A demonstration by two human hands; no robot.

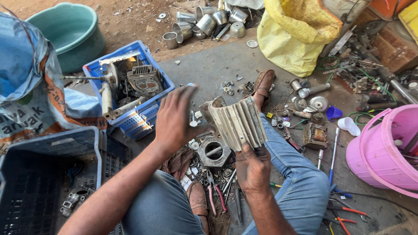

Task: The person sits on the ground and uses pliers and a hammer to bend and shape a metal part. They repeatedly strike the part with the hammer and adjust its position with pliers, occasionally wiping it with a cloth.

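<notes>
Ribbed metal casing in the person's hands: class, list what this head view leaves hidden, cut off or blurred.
1. Ribbed metal casing: its inside and far face are turned away, and the left hand covers its left end.
2. Left hand: fingertips motion-blurred, so its grip is unclear.
3. Right hand: fingers hidden under the casing.
4. Pink bucket: cut off by the right edge.
5. Dark crate: cut off at left and bottom edges.

Your left hand (pixel 174 119) and right hand (pixel 252 167) are bare, forearms unsleeved. You wear faded blue denim jeans (pixel 300 187) and brown leather slip-on shoes (pixel 264 85), scuffed and dusty, one on each foot.
</notes>
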